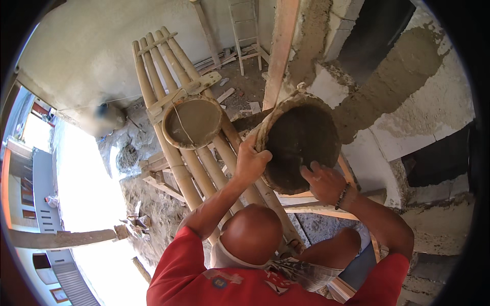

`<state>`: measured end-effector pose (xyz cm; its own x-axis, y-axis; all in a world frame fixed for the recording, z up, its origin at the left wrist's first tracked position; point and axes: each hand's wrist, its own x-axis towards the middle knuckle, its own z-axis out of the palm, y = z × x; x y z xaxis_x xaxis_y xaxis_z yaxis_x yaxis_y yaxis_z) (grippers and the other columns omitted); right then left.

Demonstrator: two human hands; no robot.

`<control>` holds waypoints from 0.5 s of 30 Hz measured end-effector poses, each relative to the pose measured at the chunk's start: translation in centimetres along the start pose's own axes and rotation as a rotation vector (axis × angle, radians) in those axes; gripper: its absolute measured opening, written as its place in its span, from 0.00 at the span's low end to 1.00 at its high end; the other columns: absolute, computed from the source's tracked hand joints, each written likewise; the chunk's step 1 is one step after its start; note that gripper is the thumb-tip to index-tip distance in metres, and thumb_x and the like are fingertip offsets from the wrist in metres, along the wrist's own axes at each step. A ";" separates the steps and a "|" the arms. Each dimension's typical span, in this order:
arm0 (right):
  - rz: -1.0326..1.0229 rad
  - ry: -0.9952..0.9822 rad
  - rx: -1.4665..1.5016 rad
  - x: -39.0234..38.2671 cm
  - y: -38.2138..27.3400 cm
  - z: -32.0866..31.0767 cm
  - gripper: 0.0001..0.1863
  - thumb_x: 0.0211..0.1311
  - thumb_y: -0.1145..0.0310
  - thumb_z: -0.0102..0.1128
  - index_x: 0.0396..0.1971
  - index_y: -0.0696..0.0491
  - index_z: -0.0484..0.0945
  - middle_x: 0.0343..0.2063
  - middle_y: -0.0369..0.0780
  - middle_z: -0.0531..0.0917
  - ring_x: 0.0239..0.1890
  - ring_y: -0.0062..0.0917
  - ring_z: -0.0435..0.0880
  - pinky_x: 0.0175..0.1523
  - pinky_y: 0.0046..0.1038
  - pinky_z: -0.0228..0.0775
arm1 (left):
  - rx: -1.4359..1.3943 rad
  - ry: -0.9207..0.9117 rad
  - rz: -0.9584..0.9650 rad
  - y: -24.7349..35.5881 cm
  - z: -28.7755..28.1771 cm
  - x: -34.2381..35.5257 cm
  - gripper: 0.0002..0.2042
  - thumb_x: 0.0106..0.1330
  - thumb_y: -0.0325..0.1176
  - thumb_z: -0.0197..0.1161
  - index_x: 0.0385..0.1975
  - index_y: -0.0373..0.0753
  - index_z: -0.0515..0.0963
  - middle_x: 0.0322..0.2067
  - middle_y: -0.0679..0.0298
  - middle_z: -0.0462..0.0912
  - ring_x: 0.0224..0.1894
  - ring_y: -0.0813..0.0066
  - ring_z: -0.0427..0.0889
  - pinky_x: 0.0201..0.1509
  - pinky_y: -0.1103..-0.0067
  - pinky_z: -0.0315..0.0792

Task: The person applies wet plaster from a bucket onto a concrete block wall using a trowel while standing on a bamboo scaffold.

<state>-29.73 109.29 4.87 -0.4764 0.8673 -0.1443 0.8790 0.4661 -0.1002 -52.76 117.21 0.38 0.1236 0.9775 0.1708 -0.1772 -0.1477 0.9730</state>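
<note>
A mortar-crusted bucket [301, 137] stands tilted toward me, its dark grey inside facing up. My left hand [251, 162] is closed around its left rim, with the thumb lying over the edge. My right hand [322, 183], with a dark beaded bracelet at the wrist, reaches over the near right rim. Its fingers are bent inside the bucket; anything in them is lost against the dark interior. To the left, a second bucket [193, 121] filled with smooth grey wet mortar rests on bamboo poles [178, 166], its thin wire handle lying across the top.
A crosspiece [184, 94] ties the poles together beside the mortar bucket. On the right rises a block wall [390, 137] with wet mortar patches and dark openings. An upright wooden post [280, 53] stands ahead. A ladder [246, 33] leans at the back, above scattered rubble.
</note>
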 end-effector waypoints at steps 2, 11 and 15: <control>-0.051 -0.140 -0.118 -1.4 1.2 -0.6 0.20 0.54 0.74 0.56 0.49 0.56 0.71 0.37 0.50 0.76 0.33 0.41 0.84 0.35 0.40 0.79 | 0.102 0.003 -0.005 -0.7 -0.7 -0.5 0.19 0.47 0.23 0.58 0.42 0.26 0.76 0.32 0.59 0.81 0.36 0.73 0.76 0.44 0.75 0.72; 0.024 0.031 -0.259 0.4 2.2 2.9 0.19 0.56 0.71 0.56 0.50 0.55 0.72 0.37 0.48 0.77 0.30 0.36 0.84 0.32 0.33 0.79 | 0.097 0.012 -0.052 -1.3 0.0 -0.3 0.17 0.45 0.22 0.58 0.39 0.26 0.77 0.30 0.58 0.81 0.33 0.73 0.77 0.40 0.75 0.73; -0.025 -0.102 -0.153 -0.9 1.8 1.8 0.19 0.57 0.71 0.56 0.50 0.57 0.72 0.36 0.48 0.77 0.29 0.36 0.84 0.29 0.34 0.79 | 0.115 -0.011 -0.039 -1.9 -0.4 -0.4 0.19 0.45 0.21 0.58 0.41 0.26 0.77 0.31 0.58 0.82 0.34 0.74 0.78 0.41 0.77 0.73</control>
<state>-27.76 109.06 3.01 -0.4909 0.8365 -0.2435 0.8559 0.5152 0.0445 -52.85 117.17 -1.60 0.1390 0.9813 0.1331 -0.0593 -0.1260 0.9903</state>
